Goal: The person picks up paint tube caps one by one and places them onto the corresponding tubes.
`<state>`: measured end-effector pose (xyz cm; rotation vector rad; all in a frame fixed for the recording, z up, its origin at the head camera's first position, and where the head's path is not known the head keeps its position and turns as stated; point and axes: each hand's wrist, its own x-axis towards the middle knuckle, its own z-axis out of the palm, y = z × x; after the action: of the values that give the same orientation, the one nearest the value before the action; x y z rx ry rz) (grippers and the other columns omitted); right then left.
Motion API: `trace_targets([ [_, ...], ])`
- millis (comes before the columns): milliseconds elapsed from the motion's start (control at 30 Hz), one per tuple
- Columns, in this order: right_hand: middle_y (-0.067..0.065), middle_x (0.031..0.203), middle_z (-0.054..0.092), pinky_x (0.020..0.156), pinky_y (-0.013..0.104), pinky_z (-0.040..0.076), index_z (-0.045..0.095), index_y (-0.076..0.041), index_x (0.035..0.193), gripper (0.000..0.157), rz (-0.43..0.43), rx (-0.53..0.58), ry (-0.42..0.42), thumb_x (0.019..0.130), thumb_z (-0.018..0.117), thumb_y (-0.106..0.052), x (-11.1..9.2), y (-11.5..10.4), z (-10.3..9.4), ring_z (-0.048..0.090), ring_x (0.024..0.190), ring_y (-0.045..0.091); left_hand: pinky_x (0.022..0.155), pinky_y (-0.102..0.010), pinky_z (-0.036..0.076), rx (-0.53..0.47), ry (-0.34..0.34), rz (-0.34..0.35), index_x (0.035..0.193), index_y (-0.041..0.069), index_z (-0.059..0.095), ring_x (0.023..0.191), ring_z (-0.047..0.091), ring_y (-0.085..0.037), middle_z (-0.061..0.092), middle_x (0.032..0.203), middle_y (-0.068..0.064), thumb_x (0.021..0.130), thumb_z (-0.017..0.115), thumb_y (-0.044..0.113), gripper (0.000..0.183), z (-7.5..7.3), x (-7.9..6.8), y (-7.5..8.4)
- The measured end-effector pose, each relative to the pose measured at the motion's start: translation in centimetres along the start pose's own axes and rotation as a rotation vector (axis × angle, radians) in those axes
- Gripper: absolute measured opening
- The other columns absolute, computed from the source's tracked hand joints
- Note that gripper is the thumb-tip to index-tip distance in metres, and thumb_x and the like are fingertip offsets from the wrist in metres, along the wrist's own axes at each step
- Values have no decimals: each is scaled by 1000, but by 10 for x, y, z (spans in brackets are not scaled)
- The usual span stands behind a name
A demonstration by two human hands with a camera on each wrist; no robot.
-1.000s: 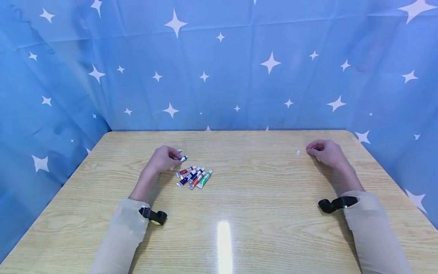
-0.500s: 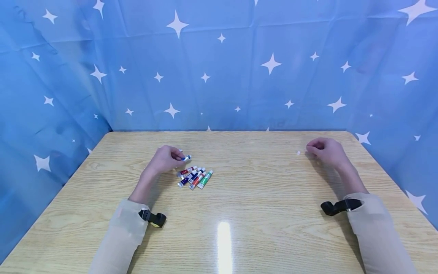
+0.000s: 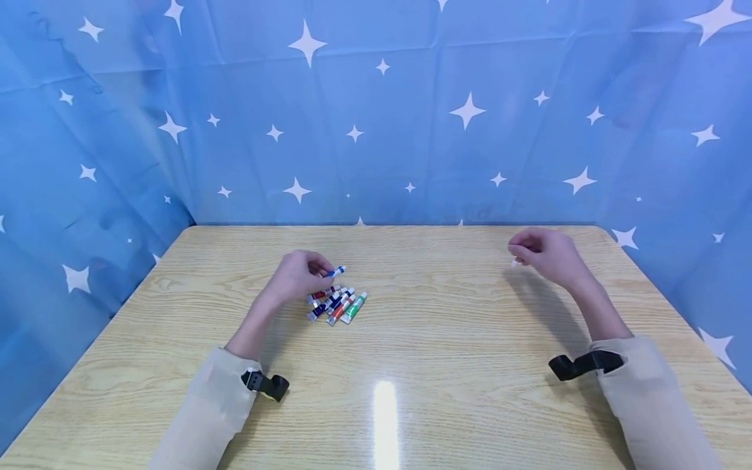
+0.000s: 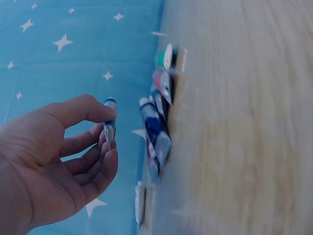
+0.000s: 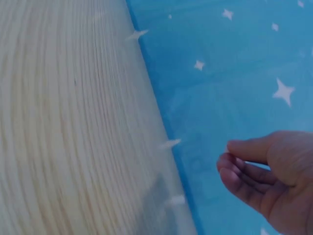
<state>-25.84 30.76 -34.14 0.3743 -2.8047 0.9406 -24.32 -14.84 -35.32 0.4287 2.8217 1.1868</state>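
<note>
In the head view my left hand [image 3: 298, 274] is lifted at the left of the table, pinching a small blue paint tube [image 3: 337, 271] by thumb and fingers. The left wrist view shows that tube [image 4: 110, 122] upright between the thumb and curled fingers. Right in front of the hand lies a loose pile of paint tubes: red [image 3: 322, 294], dark purple-blue [image 3: 320, 309], orange [image 3: 341, 310] and green [image 3: 354, 308]. My right hand [image 3: 546, 254] hovers at the far right, thumb tip against curled fingers; whether something tiny sits between them I cannot tell. A small white bit [image 3: 514, 263] shows just below its fingertips.
A wooden table [image 3: 446, 326] spans the view, and a blue curtain [image 3: 411, 130] with white stars hangs behind it. Black wrist cameras sit on both sleeves. One more tube [image 4: 140, 205] lies apart from the pile in the left wrist view.
My left hand has moved right toward the pile, carrying the blue tube. The right hand has risen and shifted left, over the white bit.
</note>
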Motion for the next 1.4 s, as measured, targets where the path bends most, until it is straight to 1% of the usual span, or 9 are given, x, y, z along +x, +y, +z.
trace_targets([
  [167,6,81,65,58,25,48,64,-6,100,22,-78,3,6,90,59,-25,-2,-19,5,62,70,18,60,-29,50,-23,-5,40,90,8,67,71,58,-17,63,80,-3,77,70,15,15,1,-3,14],
  [300,2,80,65,58,25,50,64,-6,98,19,-150,4,0,89,60,-22,-2,-34,11,62,68,15,59,-29,49,-40,-20,80,90,10,67,71,58,-16,63,79,-2,78,70,15,13,3,-8,26],
  [400,1,80,64,59,24,50,64,-6,96,17,-206,8,-4,89,61,-21,-5,-49,15,62,69,15,60,-29,49,-40,-26,121,89,10,66,71,58,-15,62,79,-1,78,69,15,12,5,-12,34],
  [567,-1,80,64,60,22,50,64,-7,95,13,-287,28,3,87,63,-17,-11,-72,20,61,69,13,60,-29,50,-53,-34,219,89,10,66,69,58,-14,62,77,0,78,68,12,11,9,-19,46],
  [667,-3,80,64,61,21,49,64,-9,95,10,-324,40,6,87,63,-16,-16,-84,24,60,71,11,61,-28,50,-70,-32,263,89,10,66,68,58,-14,62,77,1,78,68,12,11,11,-23,52],
  [800,-5,83,65,64,21,50,64,-14,96,10,-368,81,8,86,64,-17,-22,-100,29,60,73,5,62,-27,50,-92,-37,293,88,10,65,69,57,-13,61,78,1,78,69,11,10,14,-30,61],
  [1033,-12,86,63,66,20,50,64,-19,95,11,-493,155,6,84,66,-16,-33,-124,35,60,76,0,58,-25,50,-94,-39,354,86,11,64,65,56,-11,60,75,3,76,68,7,11,20,-41,75],
  [1167,-10,86,64,66,20,51,64,-17,94,13,-540,195,-12,83,67,-11,-41,-137,38,61,75,1,59,-25,50,-78,-31,404,86,11,64,66,55,-8,60,77,6,75,69,7,12,24,-48,82],
  [1400,3,83,64,65,26,52,63,-3,91,18,-603,263,-63,77,68,7,-63,-182,29,62,73,12,62,-27,51,-88,-32,457,87,14,64,67,55,-4,60,81,10,76,69,9,13,27,-59,94],
])
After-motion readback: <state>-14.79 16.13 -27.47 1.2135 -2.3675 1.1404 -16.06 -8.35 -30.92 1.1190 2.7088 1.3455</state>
